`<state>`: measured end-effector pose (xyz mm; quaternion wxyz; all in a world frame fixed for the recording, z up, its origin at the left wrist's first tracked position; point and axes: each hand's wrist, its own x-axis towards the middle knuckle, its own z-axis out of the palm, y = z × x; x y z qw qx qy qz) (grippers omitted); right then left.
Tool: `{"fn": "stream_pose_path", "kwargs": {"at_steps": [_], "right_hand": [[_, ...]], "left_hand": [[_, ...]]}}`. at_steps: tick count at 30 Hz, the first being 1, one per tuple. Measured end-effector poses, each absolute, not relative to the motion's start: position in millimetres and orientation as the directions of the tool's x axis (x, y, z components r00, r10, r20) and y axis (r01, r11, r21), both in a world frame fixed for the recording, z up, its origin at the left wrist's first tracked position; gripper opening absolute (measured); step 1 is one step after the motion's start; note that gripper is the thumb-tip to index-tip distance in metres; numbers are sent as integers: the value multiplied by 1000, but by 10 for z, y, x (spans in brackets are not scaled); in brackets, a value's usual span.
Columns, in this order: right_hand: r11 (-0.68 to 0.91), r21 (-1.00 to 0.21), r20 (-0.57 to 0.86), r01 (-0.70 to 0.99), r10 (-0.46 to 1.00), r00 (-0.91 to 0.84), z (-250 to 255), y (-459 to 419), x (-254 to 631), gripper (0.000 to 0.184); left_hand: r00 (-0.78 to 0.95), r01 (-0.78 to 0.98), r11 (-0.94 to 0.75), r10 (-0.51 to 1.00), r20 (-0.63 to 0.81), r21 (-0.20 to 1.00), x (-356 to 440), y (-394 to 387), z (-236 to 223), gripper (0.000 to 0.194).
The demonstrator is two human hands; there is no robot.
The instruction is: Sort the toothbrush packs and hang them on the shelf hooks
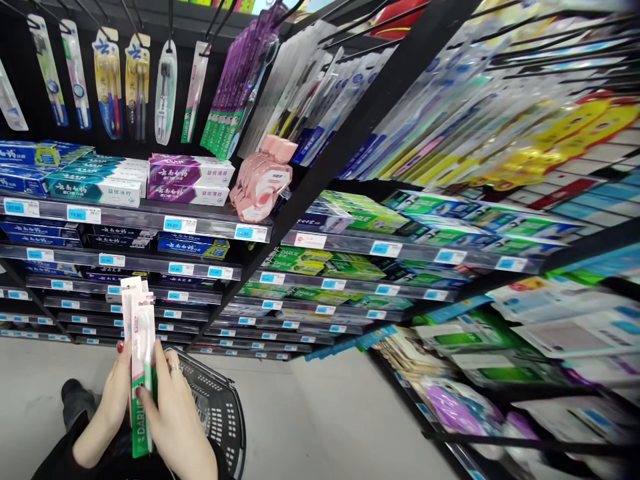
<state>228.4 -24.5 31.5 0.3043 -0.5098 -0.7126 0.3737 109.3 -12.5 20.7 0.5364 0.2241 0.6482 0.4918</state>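
Note:
Several packaged toothbrushes (143,360) are held upright in a small stack in front of my body. The front pack has a pink and green card with "DARLIE" on it and a toothbrush with a pale green handle. My left hand (114,393) is closed around the stack's left side. From the right, my right hand (173,407) grips it, with the thumb lying across the front pack. A ring shows on one finger of that hand. Other packs stick up behind the front one; their faces are mostly hidden.
A black shopping basket (220,407) is below my right hand. Ahead, shelves hold toothpaste boxes (190,180) and pink packs of dental floss or similar (263,183). Toothbrush packs (165,93) hang from hooks above. At right, a rack (450,440) holds bagged goods; grey floor (320,413) lies between.

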Motion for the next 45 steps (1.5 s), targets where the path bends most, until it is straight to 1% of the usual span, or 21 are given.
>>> {"fn": "stream_pose_path", "kwargs": {"at_steps": [2, 5, 7, 9, 11, 13, 14, 15, 17, 18, 20, 22, 24, 26, 29, 31, 33, 36, 39, 42, 45], "right_hand": [[129, -893, 53, 430, 981, -184, 195, -235, 2285, 57], [39, -971, 43, 234, 999, 11, 45, -150, 2333, 50], [19, -1000, 20, 9, 996, 86, 2, -61, 2396, 47], [-24, -963, -51, -269, 994, 95, 9, 22, 2473, 43], [-139, -826, -163, -547, 987, -5, 44, 75, 2556, 37], [-316, -594, -226, -740, 948, -223, 79, 91, 2634, 35], [-405, -470, -216, -785, 914, -342, 89, 88, 2668, 40], [-478, -358, -185, -802, 878, -441, 93, 79, 2696, 49], [-559, -202, -100, -805, 829, -550, 91, 61, 2724, 63], [-570, -148, -67, -808, 821, -567, 89, 58, 2724, 64], [-572, -57, -42, -818, 820, -570, 94, 73, 2702, 57], [-558, 28, -63, -829, 827, -559, 113, 119, 2668, 52], [-530, 100, -94, -842, 838, -538, 137, 180, 2641, 53], [-504, 141, -111, -852, 847, -519, 155, 234, 2633, 53], [-503, 129, -100, -855, 851, -516, 156, 275, 2645, 52], [-514, 80, -78, -854, 851, -520, 143, 276, 2655, 49], [-514, 9, -57, -858, 856, -514, 129, 261, 2656, 45], [-489, -103, -23, -866, 872, -489, 120, 219, 2643, 41], [-464, -182, 12, -867, 880, -474, 134, 168, 2632, 38], [-474, -226, 14, -851, 872, -489, 155, 135, 2638, 41], [-476, -230, 2, -849, 872, -489, 172, 131, 2649, 42]], "left_hand": [[-310, -167, 333, 875, -370, 928, 1097, -104, 210, 47], [-230, -70, 105, 966, -118, 992, 1079, -63, 198, 42], [-199, -44, 47, 978, -54, 998, 1053, -48, 180, 44], [-193, -53, 50, 979, -59, 997, 1022, -47, 170, 44], [-208, -86, 59, 975, -76, 994, 993, -53, 175, 44], [-228, -120, 62, 970, -89, 991, 965, -53, 194, 44], [-238, -127, 58, 967, -87, 990, 952, -49, 204, 44], [-247, -127, 46, 966, -76, 991, 939, -42, 212, 44], [-251, -110, 15, 967, -42, 994, 912, -26, 218, 47], [-239, -97, 5, 971, -28, 995, 898, -19, 215, 49], [-187, -63, -6, 982, -6, 998, 875, -14, 202, 54], [-127, -35, 4, 992, -9, 999, 862, -21, 190, 59], [-87, -23, 25, 996, -27, 999, 869, -36, 188, 66], [-70, -46, 47, 996, -50, 998, 894, -52, 196, 75], [-85, -168, 73, 992, -88, 983, 934, -67, 213, 91], [-75, -241, 113, 988, -135, 964, 940, -68, 217, 93], [-57, -282, 171, 979, -194, 944, 928, -63, 211, 83], [-75, -358, 243, 955, -287, 902, 905, -51, 198, 58], [-54, -448, 284, 938, -343, 847, 898, -41, 188, 40], [-14, -497, 316, 929, -371, 809, 894, -33, 165, 32], [-59, -482, 319, 917, -393, 816, 880, -33, 135, 34]]}}
